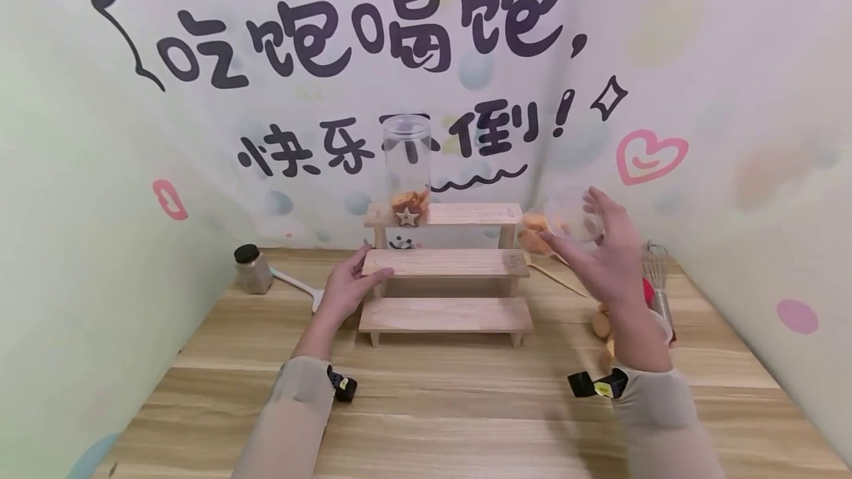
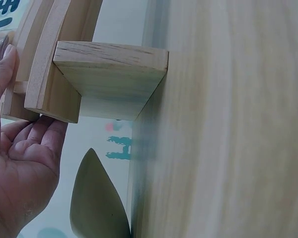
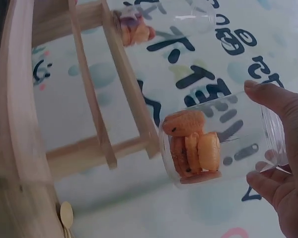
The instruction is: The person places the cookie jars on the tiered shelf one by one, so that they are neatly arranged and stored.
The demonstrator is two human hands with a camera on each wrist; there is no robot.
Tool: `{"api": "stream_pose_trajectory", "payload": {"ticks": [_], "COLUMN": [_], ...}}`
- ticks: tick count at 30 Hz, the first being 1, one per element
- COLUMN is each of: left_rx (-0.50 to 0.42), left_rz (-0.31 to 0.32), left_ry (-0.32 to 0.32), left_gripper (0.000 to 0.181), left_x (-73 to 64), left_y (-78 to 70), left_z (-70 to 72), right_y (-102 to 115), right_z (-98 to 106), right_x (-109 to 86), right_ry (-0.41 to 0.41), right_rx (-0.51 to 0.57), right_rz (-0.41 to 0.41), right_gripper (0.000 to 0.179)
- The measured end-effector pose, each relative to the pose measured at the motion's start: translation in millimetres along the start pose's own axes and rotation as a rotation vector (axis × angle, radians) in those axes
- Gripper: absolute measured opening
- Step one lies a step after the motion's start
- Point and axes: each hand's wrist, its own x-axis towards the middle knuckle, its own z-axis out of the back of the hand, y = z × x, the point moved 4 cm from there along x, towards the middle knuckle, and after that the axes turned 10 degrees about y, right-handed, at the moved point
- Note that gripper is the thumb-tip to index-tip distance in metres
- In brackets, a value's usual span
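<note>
A three-tier wooden step shelf (image 1: 446,263) stands on the table. My left hand (image 1: 346,288) grips the left end of its middle step, thumb over the top and fingers at the underside, as the left wrist view shows. On the top step's left side stands a clear jar (image 1: 407,157), part filled with small baked pieces and marked with a star. My right hand (image 1: 612,253) holds a second clear jar (image 3: 241,134) around its end, beside the right of the top step. Orange-brown baked pieces (image 3: 203,148) sit at this jar's far end, which tilts toward the shelf.
Left of the shelf are a black-lidded jar (image 1: 254,270) and a white spatula (image 1: 299,287). A wooden spoon (image 1: 559,277) lies behind on the right. A whisk (image 1: 657,276) and several baked pieces (image 1: 601,324) are partly hidden by my right arm. A printed cloth wall (image 1: 732,58) rises behind.
</note>
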Motion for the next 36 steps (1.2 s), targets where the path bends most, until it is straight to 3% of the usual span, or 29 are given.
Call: {"api": "stream_pose_trajectory", "payload": {"ticks": [12,19,28,33,36], "left_rx": [0.008,0.019,0.015,0.019,0.02], "left_rz": [-0.022,-0.025,-0.023,-0.013,-0.008], "left_ry": [-0.001,0.003,0.002,-0.007,-0.012], "left_gripper": [0.098,0.099,0.098,0.099,0.099], "left_x": [0.4,2.0,3.0,2.3,1.4], "left_y": [-1.1,-1.7,-0.8,1.7,2.8], "left_z": [-0.3,-3.4,-3.3,-0.9,1.0], "right_y": [35.2,47.4,47.1,42.1,37.8], "right_z": [-58.3,-74.5,-91.1,-100.7,-108.2], "right_x": [23.4,31.5,34.2,33.5,33.6], "right_ry": [-0.044,-0.069,-0.002,0.037,0.068], "right_rx": [0.067,0.093,0.172,0.275,0.325], "right_rz": [0.134,0.174,0.056,-0.041,-0.097], "right_gripper": [0.092,0.094,0.1,0.106,0.1]}}
